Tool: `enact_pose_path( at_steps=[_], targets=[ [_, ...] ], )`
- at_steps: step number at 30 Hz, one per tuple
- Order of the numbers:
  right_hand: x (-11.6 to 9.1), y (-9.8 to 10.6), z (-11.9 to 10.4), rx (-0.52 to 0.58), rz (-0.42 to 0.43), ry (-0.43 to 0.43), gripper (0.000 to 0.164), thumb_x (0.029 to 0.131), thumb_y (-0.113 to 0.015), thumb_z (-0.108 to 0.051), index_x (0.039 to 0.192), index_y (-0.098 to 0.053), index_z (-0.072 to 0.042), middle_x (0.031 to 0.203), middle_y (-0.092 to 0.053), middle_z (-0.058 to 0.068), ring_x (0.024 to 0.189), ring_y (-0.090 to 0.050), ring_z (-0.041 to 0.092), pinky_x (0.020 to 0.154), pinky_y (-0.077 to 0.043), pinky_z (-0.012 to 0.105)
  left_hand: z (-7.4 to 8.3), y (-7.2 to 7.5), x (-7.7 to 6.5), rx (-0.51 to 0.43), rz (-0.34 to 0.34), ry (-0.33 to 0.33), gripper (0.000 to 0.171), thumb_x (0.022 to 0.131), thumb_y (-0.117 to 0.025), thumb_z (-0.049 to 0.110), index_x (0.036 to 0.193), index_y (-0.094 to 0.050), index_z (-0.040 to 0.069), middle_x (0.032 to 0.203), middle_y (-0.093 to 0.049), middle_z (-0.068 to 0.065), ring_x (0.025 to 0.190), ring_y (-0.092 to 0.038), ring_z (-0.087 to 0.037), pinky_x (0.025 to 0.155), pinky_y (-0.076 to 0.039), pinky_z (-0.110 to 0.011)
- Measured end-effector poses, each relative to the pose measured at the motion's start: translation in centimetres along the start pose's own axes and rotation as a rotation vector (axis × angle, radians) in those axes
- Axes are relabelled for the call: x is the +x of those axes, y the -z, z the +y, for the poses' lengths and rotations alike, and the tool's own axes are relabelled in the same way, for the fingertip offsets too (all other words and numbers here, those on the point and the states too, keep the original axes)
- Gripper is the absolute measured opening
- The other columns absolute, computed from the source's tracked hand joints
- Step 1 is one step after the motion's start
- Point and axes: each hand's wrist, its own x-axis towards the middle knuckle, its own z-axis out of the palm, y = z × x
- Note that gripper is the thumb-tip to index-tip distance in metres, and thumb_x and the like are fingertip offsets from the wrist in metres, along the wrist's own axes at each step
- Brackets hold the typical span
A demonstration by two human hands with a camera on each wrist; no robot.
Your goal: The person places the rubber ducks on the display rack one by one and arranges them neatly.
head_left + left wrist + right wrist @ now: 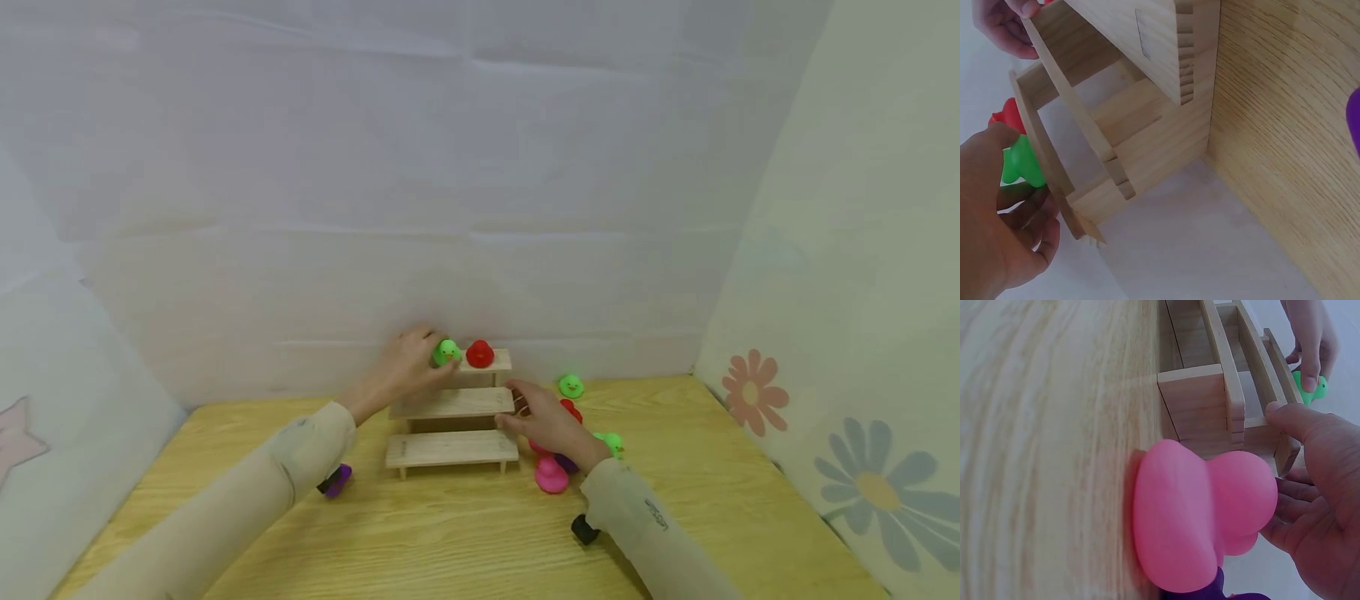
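Observation:
A three-step wooden stand (452,447) is set on the table, its top step against the wall side. My left hand (411,365) pinches a green rubber duck (447,352) at the left end of the top step. Beside it on that step sits a red rubber duck (480,354). The right hand (551,419) grips the right end of the middle step; in the right wrist view its thumb (1294,419) lies on the step's edge. A pink duck (1175,515) is close below that hand.
Right of the stand lie several ducks: a pink duck (552,475), a red duck (572,409) and green ducks (571,386), partly hidden by my right arm. A purple duck (340,481) is near my left sleeve. White sheeting (480,275) stands behind the wooden table (420,542).

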Motion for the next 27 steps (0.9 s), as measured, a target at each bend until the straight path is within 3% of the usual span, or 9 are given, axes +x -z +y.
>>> enact_pose_path(
  at_steps=[7,17,27],
  targets=[
    [0.14,-0.47,-0.35,-0.013,-0.002,-0.018,0.061,0.096,-0.074,-0.034,0.143,-0.05,-0.004,0.116,-0.065,0.007,0.101,-0.064,0.018,0.087,-0.055,0.036,-0.85,-0.25,0.18,-0.011,-0.004,0.003,0.045,0.094,-0.068,0.047,0.114,-0.071,0.007,0.107,-0.061,-0.005,0.095,-0.056,-0.022,0.083,-0.048,-0.043],
    [0.26,-0.53,-0.7,-0.02,-0.003,-0.022,0.063,0.096,-0.074,-0.033,0.144,-0.049,-0.001,0.116,-0.065,0.008,0.102,-0.064,0.018,0.088,-0.055,0.036,-0.9,-0.51,0.29,-0.018,0.003,-0.013,0.05,0.095,-0.065,0.049,0.12,-0.07,0.005,0.115,-0.063,-0.01,0.107,-0.058,-0.029,0.093,-0.047,-0.049],
    [0.63,-0.9,-0.55,-0.021,-0.006,-0.009,0.061,0.096,-0.074,-0.034,0.143,-0.05,-0.003,0.114,-0.065,0.006,0.101,-0.064,0.017,0.087,-0.055,0.036,-1.1,-0.25,0.0,-0.02,0.013,-0.016,0.045,0.093,-0.069,0.046,0.116,-0.07,0.007,0.111,-0.064,-0.007,0.1,-0.058,-0.025,0.088,-0.048,-0.046]
  ],
)
